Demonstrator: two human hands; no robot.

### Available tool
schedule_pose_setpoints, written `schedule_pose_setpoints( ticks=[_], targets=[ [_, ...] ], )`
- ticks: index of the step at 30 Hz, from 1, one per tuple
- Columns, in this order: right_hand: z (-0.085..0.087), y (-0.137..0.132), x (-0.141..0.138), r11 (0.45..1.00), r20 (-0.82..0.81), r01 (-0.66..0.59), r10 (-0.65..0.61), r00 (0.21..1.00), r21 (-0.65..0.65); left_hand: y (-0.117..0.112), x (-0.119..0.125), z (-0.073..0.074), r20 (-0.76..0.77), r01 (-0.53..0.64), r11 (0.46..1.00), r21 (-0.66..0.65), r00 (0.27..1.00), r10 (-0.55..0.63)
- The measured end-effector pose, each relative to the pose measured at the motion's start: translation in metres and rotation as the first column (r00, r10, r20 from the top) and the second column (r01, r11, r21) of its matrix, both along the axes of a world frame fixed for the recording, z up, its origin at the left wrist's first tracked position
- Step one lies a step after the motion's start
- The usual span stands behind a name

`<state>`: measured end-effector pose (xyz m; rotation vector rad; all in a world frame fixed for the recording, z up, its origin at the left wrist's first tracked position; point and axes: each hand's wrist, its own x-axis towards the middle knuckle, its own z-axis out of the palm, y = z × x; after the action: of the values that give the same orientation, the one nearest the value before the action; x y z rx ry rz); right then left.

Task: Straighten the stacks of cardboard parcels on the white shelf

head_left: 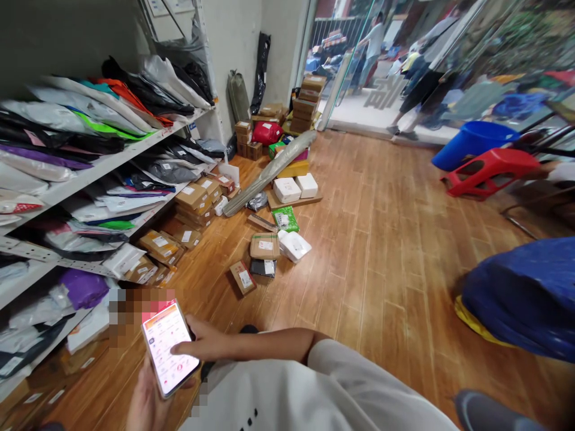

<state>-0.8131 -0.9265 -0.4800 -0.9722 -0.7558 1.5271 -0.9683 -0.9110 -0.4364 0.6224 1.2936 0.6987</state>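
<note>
Left hand (150, 389) is wrapped around the lower left edge of a lit smartphone (166, 335), held screen up. Right hand (206, 341) stands at the phone's right edge, thumb over the screen; whether its fingers pinch the back cannot be told. The phone lies between both hands. Parcels reach the front edges of the white shelving (90, 172) at left; cartons (265, 245) lie on the wooden floor (359, 257) beyond.

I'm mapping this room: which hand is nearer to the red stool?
Right. The red stool is ahead and rightward of both; the right hand, thumb over the phone, is on the stool's side, while the left hand holds the phone from farther left.
</note>
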Motion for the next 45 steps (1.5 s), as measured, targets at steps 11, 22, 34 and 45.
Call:
schedule_pose_setpoints(
  ticks=[11,22,34,45],
  targets=[
    [-0.004,-0.003,0.035,0.987,-0.1,0.157,-0.154,0.983,0.027,-0.005,0.037,-0.001,0.24,0.121,0.992,0.047,0.962,-0.129],
    [0.018,-0.015,0.053,0.947,-0.033,0.32,-0.319,0.947,0.041,-0.008,0.064,-0.004,0.306,0.246,0.954,0.17,0.907,-0.288],
    [0.016,-0.032,0.055,0.981,-0.009,0.184,-0.184,0.983,0.06,-0.013,0.054,-0.006,0.34,0.222,0.963,0.152,0.903,-0.262],
    [0.018,-0.023,0.034,0.955,0.044,0.297,-0.296,0.954,-0.014,-0.015,0.05,-0.007,0.301,0.187,0.973,0.133,0.928,-0.22]
  ],
)
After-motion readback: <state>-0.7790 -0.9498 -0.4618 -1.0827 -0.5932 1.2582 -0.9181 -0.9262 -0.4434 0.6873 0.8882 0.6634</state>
